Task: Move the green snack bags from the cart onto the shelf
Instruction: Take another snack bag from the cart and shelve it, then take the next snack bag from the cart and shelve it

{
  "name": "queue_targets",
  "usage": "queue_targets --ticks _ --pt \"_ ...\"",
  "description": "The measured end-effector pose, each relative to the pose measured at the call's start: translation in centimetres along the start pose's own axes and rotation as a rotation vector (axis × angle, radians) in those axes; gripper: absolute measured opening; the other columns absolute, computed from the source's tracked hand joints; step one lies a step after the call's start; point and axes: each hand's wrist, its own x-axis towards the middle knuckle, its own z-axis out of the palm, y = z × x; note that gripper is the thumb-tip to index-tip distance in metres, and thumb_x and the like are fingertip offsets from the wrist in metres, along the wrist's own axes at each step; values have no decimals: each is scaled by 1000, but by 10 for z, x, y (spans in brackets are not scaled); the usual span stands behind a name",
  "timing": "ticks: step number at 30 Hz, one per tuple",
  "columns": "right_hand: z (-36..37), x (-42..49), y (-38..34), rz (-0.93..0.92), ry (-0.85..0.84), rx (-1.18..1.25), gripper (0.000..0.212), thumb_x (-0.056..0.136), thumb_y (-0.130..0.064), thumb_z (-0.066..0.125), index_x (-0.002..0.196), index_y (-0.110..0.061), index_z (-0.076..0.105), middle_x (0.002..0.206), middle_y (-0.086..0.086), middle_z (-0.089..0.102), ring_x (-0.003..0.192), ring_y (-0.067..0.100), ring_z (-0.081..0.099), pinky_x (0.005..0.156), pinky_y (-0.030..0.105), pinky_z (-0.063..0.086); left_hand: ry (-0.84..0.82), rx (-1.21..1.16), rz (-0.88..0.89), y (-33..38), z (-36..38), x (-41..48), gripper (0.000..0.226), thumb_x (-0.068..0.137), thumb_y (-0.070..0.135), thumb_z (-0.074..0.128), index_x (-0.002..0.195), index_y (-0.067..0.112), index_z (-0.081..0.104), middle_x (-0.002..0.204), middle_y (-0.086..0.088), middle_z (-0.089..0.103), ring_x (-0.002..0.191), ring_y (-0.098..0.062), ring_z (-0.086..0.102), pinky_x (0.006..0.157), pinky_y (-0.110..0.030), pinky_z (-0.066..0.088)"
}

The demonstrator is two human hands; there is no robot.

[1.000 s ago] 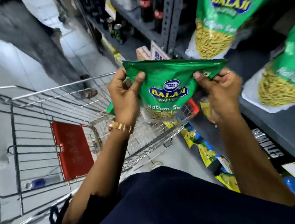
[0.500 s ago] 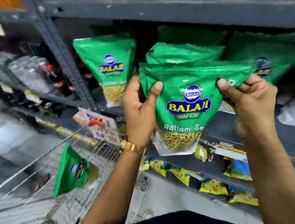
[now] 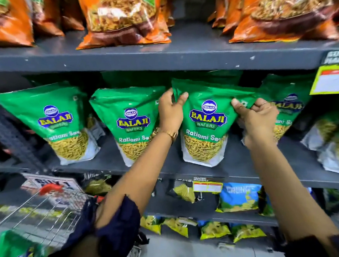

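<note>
Lower left of frame: wire cart [image 3: 39, 211] with one green snack bag [image 3: 14, 256] still in it, blurred. Both arms reach up to mid-frame. Left hand [image 3: 171, 112] pinches the top left corner of a green bag [image 3: 206, 123], thumb in front, fingers behind. Right hand [image 3: 257, 117] grips its top right edge the same way. The held bag is upright, its bottom at the grey shelf [image 3: 238, 167]; cannot tell whether it rests there. More green bags stand beside it, left [image 3: 131, 123] and right [image 3: 288, 106]. Top of frame: orange bags [image 3: 121, 16] on the shelf above.
</note>
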Motion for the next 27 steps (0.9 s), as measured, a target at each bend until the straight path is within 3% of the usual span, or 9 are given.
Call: queue_targets --ticks 5,7,11,13,15,17,20,23,27 --pt "-8 8 23 52 -9 -53 22 80 2 71 75 -19 66 62 -15 73 62 -2 65 64 18 56 -47 17 -44 -16 6 7 20 83 16 66 102 10 64 106 -14 69 99 -26 64 99 -55 48" --pt "-12 6 30 73 -26 -61 20 81 0 72 78 -19 68 66 -15 75 67 1 67 69 22 57 -70 30 -40 -21 4 4 25 81 22 64 103 12 65 108 -14 70 102 -31 65 98 -54 49" --pt "-12 0 33 8 -2 -104 19 83 -1 70 81 -20 66 68 -16 74 72 2 65 78 26 55 -39 55 -67 -27 1 -1 18 84 27 68 94 15 59 97 -8 67 90 -23 61 94 -47 50" --pt "-10 -5 37 -10 17 -103 17 85 0 68 95 -13 65 84 -9 74 81 6 66 86 31 53 -32 95 -82 -31 0 -9 41 82 43 65 105 10 59 107 -11 67 100 -27 63 95 -44 50" --pt "-8 -15 42 16 52 -74 41 86 -1 67 124 -6 54 113 7 68 102 13 64 94 28 51 -67 154 -123 -38 -3 -23 50 87 47 60 119 9 54 119 -10 63 111 -26 59 101 -44 48" --pt "-6 -32 48 11 160 -100 68 85 -7 70 142 -12 33 130 7 53 117 14 53 91 14 46 -107 176 -163 -48 -7 -41 53 91 44 56 131 10 47 133 -8 57 122 -23 54 108 -45 43" --pt "-2 -67 57 -162 249 -193 70 85 -14 70 141 -17 29 114 -2 44 101 5 45 86 20 43 -113 239 -132 -61 -17 -68 59 93 40 53 142 10 38 148 -11 45 135 -24 45 113 -44 37" --pt "6 -102 71 -230 98 -272 51 88 -12 66 130 -20 38 100 -4 43 92 9 47 85 31 44 -133 267 -74 -71 -34 -96 59 94 36 51 144 9 35 151 -9 41 139 -22 40 114 -39 34" --pt "31 -135 94 -206 -255 -390 40 89 -14 64 123 -22 46 101 -3 50 96 13 53 88 39 49 -113 305 -16 -81 -75 -133 50 95 28 54 140 10 40 146 -7 47 135 -16 44 111 -30 37"
